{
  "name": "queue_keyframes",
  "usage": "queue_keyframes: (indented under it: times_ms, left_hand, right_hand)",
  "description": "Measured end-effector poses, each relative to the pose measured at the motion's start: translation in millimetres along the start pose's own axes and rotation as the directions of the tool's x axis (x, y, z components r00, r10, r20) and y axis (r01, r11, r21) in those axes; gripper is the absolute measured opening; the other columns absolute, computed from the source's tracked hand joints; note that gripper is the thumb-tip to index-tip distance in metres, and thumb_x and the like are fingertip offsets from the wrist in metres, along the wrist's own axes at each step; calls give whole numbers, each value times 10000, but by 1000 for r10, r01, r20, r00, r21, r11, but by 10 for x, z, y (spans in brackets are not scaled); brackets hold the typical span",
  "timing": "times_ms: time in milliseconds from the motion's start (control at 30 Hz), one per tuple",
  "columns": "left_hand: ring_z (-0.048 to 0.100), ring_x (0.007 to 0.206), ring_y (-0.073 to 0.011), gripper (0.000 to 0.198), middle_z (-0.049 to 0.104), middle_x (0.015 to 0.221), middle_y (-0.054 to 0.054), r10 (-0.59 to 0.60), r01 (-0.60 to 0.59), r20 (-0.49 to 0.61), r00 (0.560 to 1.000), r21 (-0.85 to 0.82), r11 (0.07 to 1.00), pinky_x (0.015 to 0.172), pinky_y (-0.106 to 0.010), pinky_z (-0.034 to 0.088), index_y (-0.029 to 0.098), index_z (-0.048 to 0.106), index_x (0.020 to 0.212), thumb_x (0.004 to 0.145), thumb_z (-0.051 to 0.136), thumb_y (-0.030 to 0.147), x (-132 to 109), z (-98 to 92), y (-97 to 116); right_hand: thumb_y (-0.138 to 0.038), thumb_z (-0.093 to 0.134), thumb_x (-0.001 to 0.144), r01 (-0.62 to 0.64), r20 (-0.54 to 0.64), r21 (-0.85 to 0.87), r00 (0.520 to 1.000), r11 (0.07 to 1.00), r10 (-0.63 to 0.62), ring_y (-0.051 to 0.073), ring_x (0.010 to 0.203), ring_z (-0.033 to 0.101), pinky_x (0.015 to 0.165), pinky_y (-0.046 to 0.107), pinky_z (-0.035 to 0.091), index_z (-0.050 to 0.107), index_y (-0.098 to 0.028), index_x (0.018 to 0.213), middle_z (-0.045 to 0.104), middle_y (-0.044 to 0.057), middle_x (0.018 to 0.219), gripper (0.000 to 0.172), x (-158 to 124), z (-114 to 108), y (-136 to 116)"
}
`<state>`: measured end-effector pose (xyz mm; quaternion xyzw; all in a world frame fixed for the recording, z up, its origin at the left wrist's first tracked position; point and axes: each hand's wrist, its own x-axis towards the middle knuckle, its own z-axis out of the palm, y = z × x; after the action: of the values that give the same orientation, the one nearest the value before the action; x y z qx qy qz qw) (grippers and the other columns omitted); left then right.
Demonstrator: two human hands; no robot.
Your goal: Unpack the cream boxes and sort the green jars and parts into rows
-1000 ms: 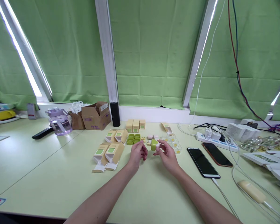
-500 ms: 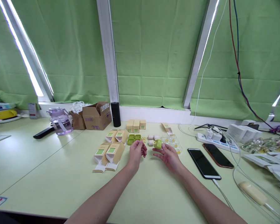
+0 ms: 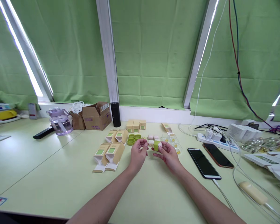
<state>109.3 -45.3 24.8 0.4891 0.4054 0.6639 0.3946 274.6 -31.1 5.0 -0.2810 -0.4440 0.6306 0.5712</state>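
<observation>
My right hand [image 3: 169, 154] pinches a small green plastic case [image 3: 156, 145], with a whitish rounded piece showing at its right side. Facing it, my left hand [image 3: 139, 151] has curled fingers with thumb and forefinger close together; whatever they may hold is too small to make out. Beyond the left hand sit several open green cases [image 3: 131, 141]. Small pale pink cylinders [image 3: 150, 137] stand just behind the held case. To the right of them lie clear plastic covers [image 3: 175, 140] with yellow bits inside, partly behind my right hand.
Opened kraft boxes [image 3: 114, 152] lie at the left, with closed ones [image 3: 136, 125] behind. A phone [image 3: 203, 163], a second phone [image 3: 217, 155] and a power strip [image 3: 231, 147] occupy the right. Further left are a water jug [image 3: 60, 121] and a carton [image 3: 96, 116].
The green case has turned in my right hand, and a whitish piece now shows at its side. My left hand has rotated, its fingertips now pointing toward the case.
</observation>
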Motion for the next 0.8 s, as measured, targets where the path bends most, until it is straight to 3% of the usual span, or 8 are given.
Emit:
queue_keyframes:
  times_ms: [267,433,567,800]
  left_hand:
    - [645,826,-183,264,712,1006,-104,75,-80,58,995,92,992,583,-230,512,190,700,1013,819,766,356,-55,-4,-5]
    - [649,865,-184,300,709,1106,-118,78,-103,133,988,194,976,565,-216,514,181,692,1075,841,740,363,-69,-10,-34]
    - [658,880,-187,303,697,1145,-125,80,-121,161,984,261,958,561,-226,545,171,664,1122,884,678,358,-79,-4,-33]
    - [686,892,-210,320,680,1154,-132,35,-81,196,980,234,969,619,-304,630,160,653,1108,893,670,396,-83,2,-46]
  right_hand:
    - [-497,891,705,43,12,-116,999,992,-42,216,895,722,774,414,644,642,-234,1030,682,32,1088,487,-39,51,-14]
    - [-469,892,697,102,23,-185,995,977,-100,160,800,658,678,311,607,655,-230,1017,678,20,1014,464,-11,39,27]
    - [-466,866,722,138,38,-233,990,963,-133,155,754,640,660,313,592,659,-230,1047,695,27,997,452,11,15,55]
    - [-378,842,738,198,78,-288,980,937,-183,183,827,655,685,308,584,658,-249,1089,712,36,1005,416,16,-6,100]
